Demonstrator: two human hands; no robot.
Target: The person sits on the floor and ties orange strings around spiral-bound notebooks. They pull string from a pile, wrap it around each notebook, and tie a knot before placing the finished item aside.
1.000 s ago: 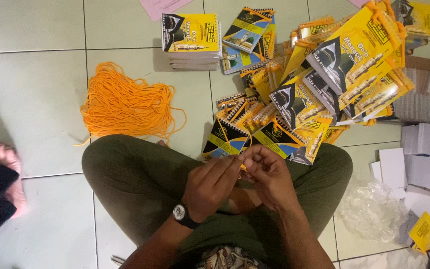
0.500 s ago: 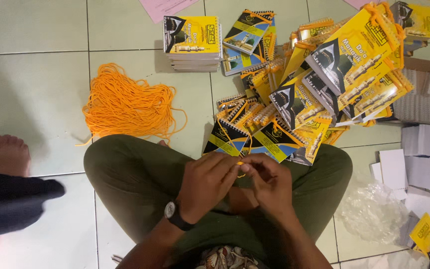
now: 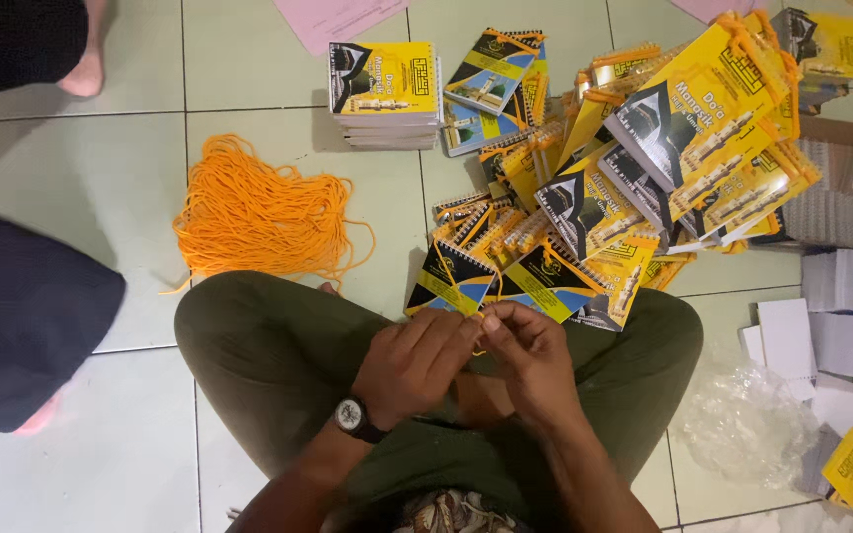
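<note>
I sit cross-legged on a tiled floor. My left hand [image 3: 417, 363], with a wristwatch, and my right hand [image 3: 535, 360] meet over my lap, fingertips pinched together on a short piece of orange string [image 3: 483, 329]. Just beyond my knees lies a spiral-bound yellow and black booklet [image 3: 451, 278] at the near edge of a big heap of like booklets [image 3: 644, 168]. A loose bundle of orange string [image 3: 254, 217] lies on the floor to the left of my knees.
A neat stack of booklets [image 3: 384, 94] stands behind the heap. White paper pads [image 3: 846, 306] and crumpled clear plastic [image 3: 752, 419] lie at the right. Another person's dark-clothed leg [image 3: 22, 316] and bare foot [image 3: 86, 59] are at the left. Pink paper [image 3: 338, 18] lies at the top.
The other person at the left has stepped across: the foot moved from near left to the upper left, and a dark leg now fills the left edge. My hands stay together, still working the string.
</note>
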